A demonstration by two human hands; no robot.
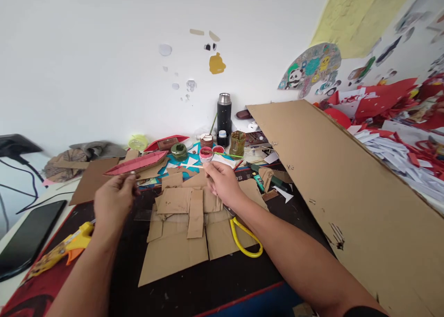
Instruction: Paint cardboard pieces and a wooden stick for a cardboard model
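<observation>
My left hand (116,199) is closed, its fingertips pinched at the lower edge of a pink, boat-shaped cardboard piece (138,162). Pointing left from my right hand (222,178) is a thin white stick (191,166), gripped between thumb and fingers; its far end is too small to make out. Just behind that hand stand a pink paint jar (206,155) and a jar of dark green paint (179,152). Below both hands lie overlapping cut cardboard pieces (176,245). Scissors with a yellow handle (245,248) rest partly under my right forearm.
A yellow glue gun (65,247) and a phone (31,236) are at the left. A large cardboard sheet (333,169) leans along the right side. Toward the wall stand a black flask (224,113) and a murky glass (237,144), with a green cutter (268,174) nearer.
</observation>
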